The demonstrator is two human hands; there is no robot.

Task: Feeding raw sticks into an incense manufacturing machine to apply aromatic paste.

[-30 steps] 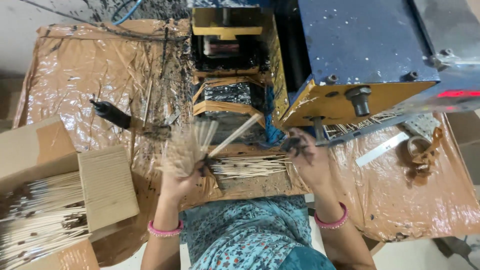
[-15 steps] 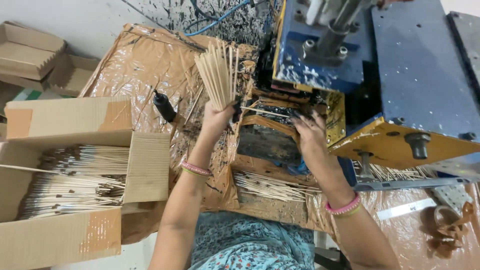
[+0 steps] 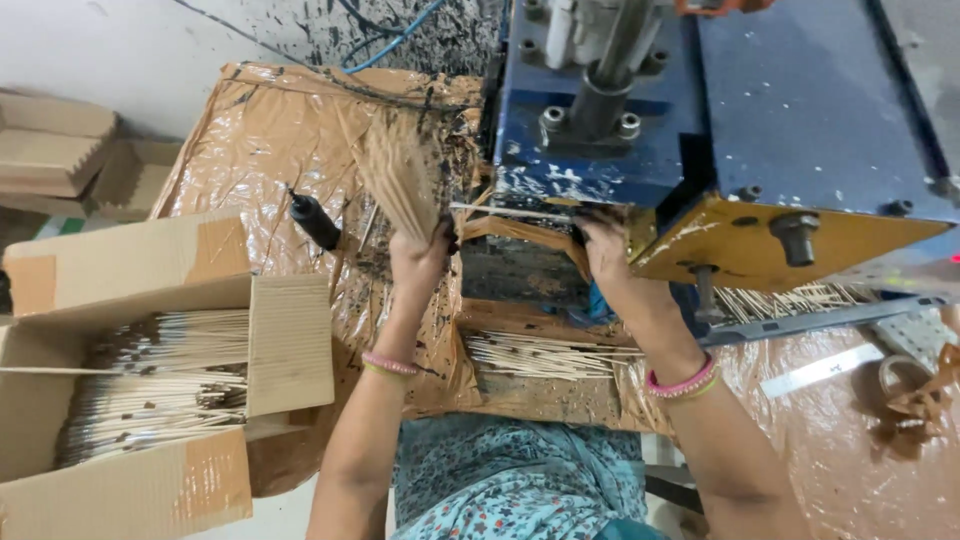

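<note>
A person in a blue patterned garment (image 3: 520, 485) works at a table wrapped in crinkled brown plastic sheeting (image 3: 270, 150). Nearest the body, a loose row of thin pale bamboo sticks (image 3: 550, 355) lies flat, its long axis running left to right. At the left edge an open brown cardboard box (image 3: 150, 380) holds many dark-coated sticks (image 3: 160, 395) lying the same way, its flaps taking up much of that side. Farther up, the left hand (image 3: 420, 262), a pink bangle at its wrist, has its fingers curled tight round the base of a fanned bundle of pale sticks (image 3: 395, 180); the bundle stands nearly upright, leaning up and left, with bare sheeting around it. A black-tipped tool (image 3: 315, 220) lies just left of it. The right hand (image 3: 605, 250) pinches one single thin stick (image 3: 510, 210), held level and pointing left, at the mouth of the blue and yellow metal machine (image 3: 720, 150), which crowds the far right.
</note>
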